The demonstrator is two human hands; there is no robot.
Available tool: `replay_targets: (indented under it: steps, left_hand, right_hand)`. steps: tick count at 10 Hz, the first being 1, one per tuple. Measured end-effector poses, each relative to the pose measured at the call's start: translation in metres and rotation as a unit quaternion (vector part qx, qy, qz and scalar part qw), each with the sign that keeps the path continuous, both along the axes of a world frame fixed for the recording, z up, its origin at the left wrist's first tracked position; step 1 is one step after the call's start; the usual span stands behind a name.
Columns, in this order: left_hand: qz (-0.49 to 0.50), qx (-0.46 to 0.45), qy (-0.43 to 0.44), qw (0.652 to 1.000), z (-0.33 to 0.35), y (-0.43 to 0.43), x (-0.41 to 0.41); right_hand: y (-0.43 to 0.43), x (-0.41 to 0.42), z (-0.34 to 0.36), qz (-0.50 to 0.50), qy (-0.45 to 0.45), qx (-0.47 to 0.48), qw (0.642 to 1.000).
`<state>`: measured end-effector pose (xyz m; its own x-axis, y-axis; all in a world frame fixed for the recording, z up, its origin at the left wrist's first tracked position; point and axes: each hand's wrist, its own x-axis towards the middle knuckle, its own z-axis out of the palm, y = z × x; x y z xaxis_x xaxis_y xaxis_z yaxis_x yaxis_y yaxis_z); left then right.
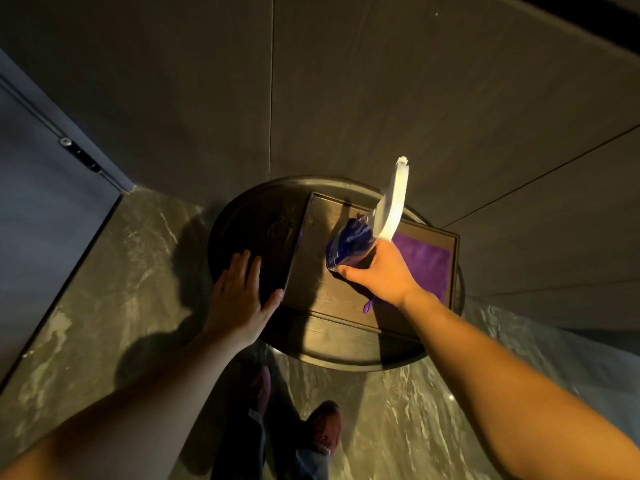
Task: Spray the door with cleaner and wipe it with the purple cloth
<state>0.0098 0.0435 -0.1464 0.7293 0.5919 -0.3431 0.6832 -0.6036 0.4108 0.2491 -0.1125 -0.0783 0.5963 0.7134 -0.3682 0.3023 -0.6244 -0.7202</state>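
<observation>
The right hand (pixel 381 271) was closed around the lower body of the spray bottle (pixel 349 245), fingers wrapped over its blue, translucent base and the thumb pressed along the underside. The bottle was tilted, with its white trigger head (pixel 393 206) raised above the hand and pointing toward the wall panels (pixel 381 81). All positions below are given relative to the rectangular wooden tray (pixel 322 292). The bottle was held over the tray's centre (whether its base touched the tray surface could not be determined). The purple cloth (pixel 424 261) lay flat on the tray's right portion, partly covered by the right hand and wrist; a small purple loop (pixel 367 305) of it showed at the tray's near side, just beside the wrist. The left hand (pixel 239 292) was open and held nothing, with fingers spread flat and the thumb tip touching the tray's left edge. The palm rested on the round dark table (pixel 346 355) that carried the tray; the table rim extended beyond the tray on every side. Behind the tray stood the dark wall panels, divided by thin seams. Well to the left of the tray, a grey door (pixel 38 188) with a small metal fitting (pixel 65 141) met the marble-patterned floor (pixel 114 271). Below the tray's near side, the person's shoes (pixel 323 431) were visible on that floor.
</observation>
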Motion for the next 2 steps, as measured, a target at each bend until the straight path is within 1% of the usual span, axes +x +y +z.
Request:
replay_targets:
  steps: [1,2]
  left_hand:
    - [0.001,-0.013,0.017,1.0,0.007,0.003,0.005]
    - [-0.004,-0.031,0.035,0.999,0.019,0.006,0.009]
  right_hand:
    - [-0.002,-0.003,0.004,-0.003,0.006,0.028,1.0]
    - [-0.016,-0.018,0.02,-0.059,0.032,0.065,0.996]
